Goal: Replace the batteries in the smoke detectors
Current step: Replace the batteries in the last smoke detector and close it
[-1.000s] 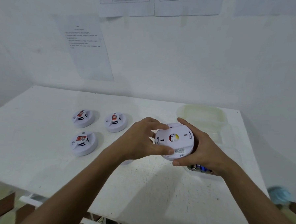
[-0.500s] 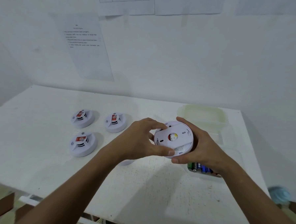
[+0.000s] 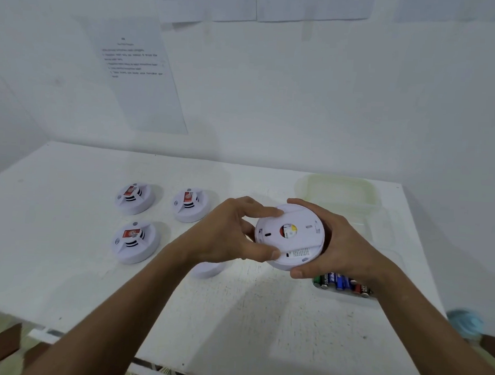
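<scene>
On white table (image 3: 64, 263) by papered wall (image 3: 302, 104): 3 detectors (image 3: 136, 241), battery tray (image 3: 346, 295).

White table (image 3: 64, 263) against white wall (image 3: 331, 105); blurred, perhaps printed, sheets (image 3: 137, 72).

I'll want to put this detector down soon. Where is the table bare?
Bare: the near strip of the table below both forearms, and the far-left corner. Crowded: three detectors at left, battery tray and tub at right.

White smoke detector (image 3: 291, 235) with red-yellow centre; green, blue, red batteries (image 3: 341, 284); white table (image 3: 64, 263).
</scene>
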A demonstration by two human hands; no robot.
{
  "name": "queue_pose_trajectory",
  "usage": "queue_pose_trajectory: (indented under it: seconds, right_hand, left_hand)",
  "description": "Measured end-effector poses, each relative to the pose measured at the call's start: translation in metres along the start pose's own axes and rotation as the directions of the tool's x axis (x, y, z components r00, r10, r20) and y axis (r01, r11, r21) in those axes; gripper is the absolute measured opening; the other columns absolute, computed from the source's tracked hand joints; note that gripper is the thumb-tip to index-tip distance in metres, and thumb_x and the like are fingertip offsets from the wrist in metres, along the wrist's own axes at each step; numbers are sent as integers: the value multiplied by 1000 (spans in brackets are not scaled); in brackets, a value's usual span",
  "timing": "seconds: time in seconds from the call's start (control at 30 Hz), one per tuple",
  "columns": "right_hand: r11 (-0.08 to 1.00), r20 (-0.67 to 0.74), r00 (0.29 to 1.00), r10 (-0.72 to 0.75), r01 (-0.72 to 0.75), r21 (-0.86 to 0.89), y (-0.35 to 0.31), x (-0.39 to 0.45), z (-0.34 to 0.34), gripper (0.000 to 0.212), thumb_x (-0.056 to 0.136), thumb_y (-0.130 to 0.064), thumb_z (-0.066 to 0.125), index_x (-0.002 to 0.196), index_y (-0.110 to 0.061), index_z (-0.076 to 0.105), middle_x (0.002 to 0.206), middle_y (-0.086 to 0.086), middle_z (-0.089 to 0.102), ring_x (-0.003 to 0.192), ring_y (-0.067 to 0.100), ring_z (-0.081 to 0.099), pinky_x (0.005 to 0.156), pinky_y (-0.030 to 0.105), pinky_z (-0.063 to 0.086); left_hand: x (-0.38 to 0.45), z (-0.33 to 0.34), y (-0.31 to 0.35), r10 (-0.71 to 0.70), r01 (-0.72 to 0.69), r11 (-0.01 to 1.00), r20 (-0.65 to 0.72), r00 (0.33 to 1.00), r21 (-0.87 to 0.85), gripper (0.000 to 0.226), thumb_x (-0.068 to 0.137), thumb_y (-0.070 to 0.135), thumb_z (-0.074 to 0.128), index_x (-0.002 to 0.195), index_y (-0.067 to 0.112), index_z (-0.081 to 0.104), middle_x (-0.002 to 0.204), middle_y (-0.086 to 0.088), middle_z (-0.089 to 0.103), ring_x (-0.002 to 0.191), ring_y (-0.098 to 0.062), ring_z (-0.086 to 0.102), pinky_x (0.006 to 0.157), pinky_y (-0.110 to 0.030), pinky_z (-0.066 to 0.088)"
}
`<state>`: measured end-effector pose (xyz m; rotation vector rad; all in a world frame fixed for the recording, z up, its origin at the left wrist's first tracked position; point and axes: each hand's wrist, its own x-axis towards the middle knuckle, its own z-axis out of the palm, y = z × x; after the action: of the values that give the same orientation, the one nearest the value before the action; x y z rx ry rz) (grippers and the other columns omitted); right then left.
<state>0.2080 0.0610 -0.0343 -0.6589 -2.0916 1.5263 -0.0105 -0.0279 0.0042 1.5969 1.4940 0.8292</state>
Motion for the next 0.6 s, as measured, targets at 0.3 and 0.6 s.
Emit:
queue_pose_trajectory:
  seconds: [0.3, 0.6]
  right_hand:
    - [995, 7, 1000, -27, 27, 91, 1, 4, 2, 91, 55, 2, 88, 134, -24, 52, 125, -9, 64, 117, 12, 60, 86, 25, 55]
    - [984, -69, 998, -3, -9, -179, 3, 10, 9, 97, 47, -33, 92, 128, -40, 39, 127, -21, 44, 117, -2, 49, 87, 18, 53]
  left_hand:
    - [-3, -4, -6, -6, 6, 997, -2, 1000, -74, 75, 71, 33, 83, 137, 38, 48, 125, 6, 57, 93, -21, 70, 78, -40, 60]
    - [-15, 4, -19, -134, 135, 955, 20, 991, -265, 56, 82, 0, 71, 133, 17, 56, 94, -11, 75, 82, -26, 70, 72, -37, 57]
